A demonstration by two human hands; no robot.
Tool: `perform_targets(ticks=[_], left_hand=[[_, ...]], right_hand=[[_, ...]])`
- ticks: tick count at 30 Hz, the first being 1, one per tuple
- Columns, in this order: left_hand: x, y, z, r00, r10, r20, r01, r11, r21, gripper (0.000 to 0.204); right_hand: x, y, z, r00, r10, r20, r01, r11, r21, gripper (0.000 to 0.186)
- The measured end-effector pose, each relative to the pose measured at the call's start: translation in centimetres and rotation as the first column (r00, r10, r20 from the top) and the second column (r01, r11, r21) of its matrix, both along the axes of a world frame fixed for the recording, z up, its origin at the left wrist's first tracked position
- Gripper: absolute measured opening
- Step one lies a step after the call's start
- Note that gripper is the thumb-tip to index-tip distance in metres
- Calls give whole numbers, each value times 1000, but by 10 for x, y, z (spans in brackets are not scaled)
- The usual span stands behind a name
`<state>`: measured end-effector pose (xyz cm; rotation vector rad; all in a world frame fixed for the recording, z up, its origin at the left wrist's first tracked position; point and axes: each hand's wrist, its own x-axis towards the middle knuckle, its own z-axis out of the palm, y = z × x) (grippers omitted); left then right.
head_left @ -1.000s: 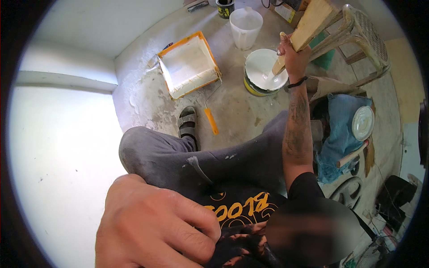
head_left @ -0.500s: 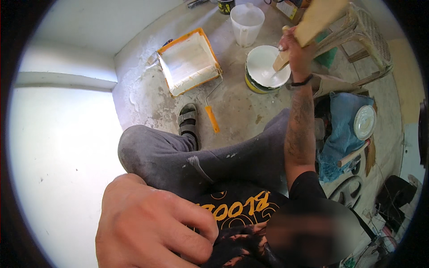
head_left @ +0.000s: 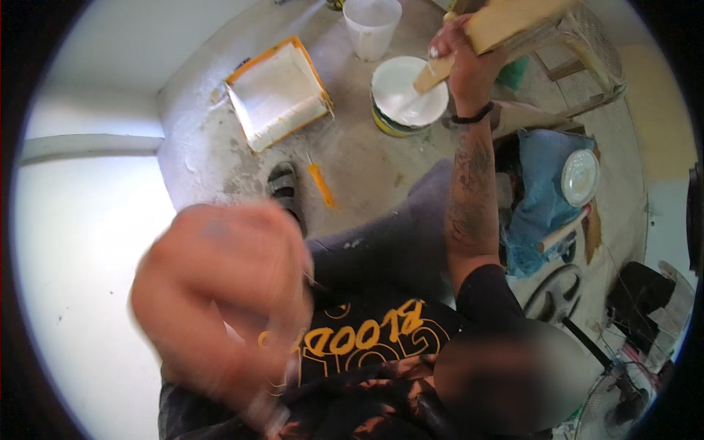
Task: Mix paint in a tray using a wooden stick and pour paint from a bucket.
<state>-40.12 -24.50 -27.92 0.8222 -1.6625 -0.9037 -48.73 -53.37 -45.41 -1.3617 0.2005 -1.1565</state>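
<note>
The left hand (head_left: pixel 220 308) has come up since half a second ago and now fills the lower left of the view as a blur, where before it sat sharp and low against the dark printed shirt (head_left: pixel 367 337). It is too smeared to tell whether the fingers are curled or spread, and nothing can be made out in it.

Moving right across the concrete floor (head_left: pixel 352 169): an orange-rimmed paint tray (head_left: pixel 275 95) lies tilted near the white wall, white inside. Below it sits a sandalled foot (head_left: pixel 282 183), and just beside that an orange-handled tool (head_left: pixel 321 185) lies flat on the floor. At the top edge stands a clear plastic bucket (head_left: pixel 372 26).

On to the paint can (head_left: pixel 407 95), wide open, white paint showing. The right hand (head_left: pixel 466 62) is above and just to the right of it, arm stretched straight out from the shoulder, tattooed forearm up the frame, black band at the wrist. The fingers are wrapped tight round a broad wooden stick (head_left: pixel 499 29), whose lower end slants down over the can's rim; whether it touches the paint I can't tell.

Further right, a blue cloth (head_left: pixel 546 198) is heaped up, with a white lid (head_left: pixel 579 177) resting on it.
</note>
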Motion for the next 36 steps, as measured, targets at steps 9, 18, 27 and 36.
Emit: perform_targets(ticks=[9,18,27,36], left_hand=[[-23,-8,-47,535,-23,845,-429,854,295,22],[-19,-5,-50,511,-80,856,-460,816,350,23],[-20,2,-52,479,-115,870,-475,800,367,21],[-25,-5,-50,475,-233,849,-442,771,459,26]], right_hand=[[1,-30,-68,949,-183,-256,188,982,-5,15],[3,-32,-49,948,-283,146,284,959,16,12],[-6,-10,11,974,-224,14,221,966,132,24],[-3,-13,-22,953,-253,-168,261,965,31,21]])
